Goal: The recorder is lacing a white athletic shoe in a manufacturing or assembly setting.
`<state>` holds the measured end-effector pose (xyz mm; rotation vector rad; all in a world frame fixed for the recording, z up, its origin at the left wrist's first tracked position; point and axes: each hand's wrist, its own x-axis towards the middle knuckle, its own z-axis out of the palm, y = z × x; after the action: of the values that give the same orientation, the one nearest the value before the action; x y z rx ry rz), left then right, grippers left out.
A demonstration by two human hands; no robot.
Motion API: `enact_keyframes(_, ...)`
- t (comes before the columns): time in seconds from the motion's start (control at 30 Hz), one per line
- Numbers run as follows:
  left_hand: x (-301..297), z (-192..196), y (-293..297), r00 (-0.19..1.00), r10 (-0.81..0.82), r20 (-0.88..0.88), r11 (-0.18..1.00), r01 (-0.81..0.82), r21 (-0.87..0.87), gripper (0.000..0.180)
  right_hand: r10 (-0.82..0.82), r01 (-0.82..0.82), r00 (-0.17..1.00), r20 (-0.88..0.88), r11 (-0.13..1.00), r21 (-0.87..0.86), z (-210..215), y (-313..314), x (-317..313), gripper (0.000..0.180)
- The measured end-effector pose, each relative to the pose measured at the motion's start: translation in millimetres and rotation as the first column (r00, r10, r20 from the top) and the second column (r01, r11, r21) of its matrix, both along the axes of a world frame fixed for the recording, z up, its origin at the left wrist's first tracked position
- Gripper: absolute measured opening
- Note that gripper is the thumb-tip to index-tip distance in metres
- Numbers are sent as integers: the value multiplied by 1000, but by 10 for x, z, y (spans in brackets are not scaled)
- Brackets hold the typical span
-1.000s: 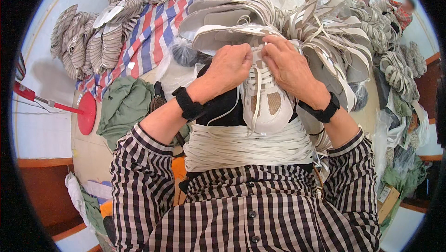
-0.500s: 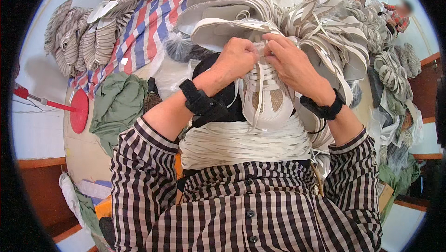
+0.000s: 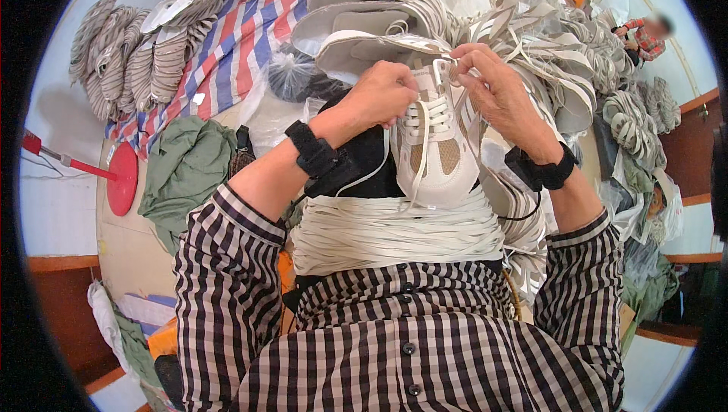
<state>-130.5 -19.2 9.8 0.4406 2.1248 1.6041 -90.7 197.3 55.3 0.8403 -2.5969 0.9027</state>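
A white and beige shoe upper point(image 3: 436, 165) with mesh panels lies toe toward me, low rows of its white shoelace point(image 3: 426, 120) threaded across the front. My left hand point(image 3: 383, 95) is closed on the upper's left edge, beside the tongue. On the other side my right hand point(image 3: 500, 93) pinches at the top eyelets with thumb and forefinger, apparently on the shoelace; the fingertips hide most of it. A thick bundle of white shoelaces point(image 3: 398, 230) stretches across my lap, just below the toe.
Stacked shoe uppers point(image 3: 371, 17) rise directly behind the work, with more bundles point(image 3: 553, 55) to the right and far left point(image 3: 136, 55). A striped sheet point(image 3: 227, 51), green cloth point(image 3: 189, 165) and red round base point(image 3: 123, 180) lie leftward. Another person point(image 3: 648, 39) is at far right.
My hands have moved apart from the tongue, the left lower along its edge and the right outward. More of the tongue and lacing now shows between them.
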Motion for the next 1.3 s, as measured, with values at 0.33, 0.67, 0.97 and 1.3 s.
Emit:
enact_keyframes(0.33,-33,44,133,1000,-9,-1,997,9,-78,6,42,25,997,-65,623,781,158,-314,23,13)
enact_keyframes(0.67,-60,-27,69,999,-44,32,999,43,16,10,-18,-139,807,590,965,220,108,-212,-429,20)
enact_keyframes(0.97,-40,-15,2,995,-86,56,996,84,35,10,-61,28,995,75,922,387,6,-324,-195,20)
enact_keyframes(1.3,-70,57,-96,978,-173,114,982,163,93,13,-174,174,984,31,985,-15,198,-145,-75,20)
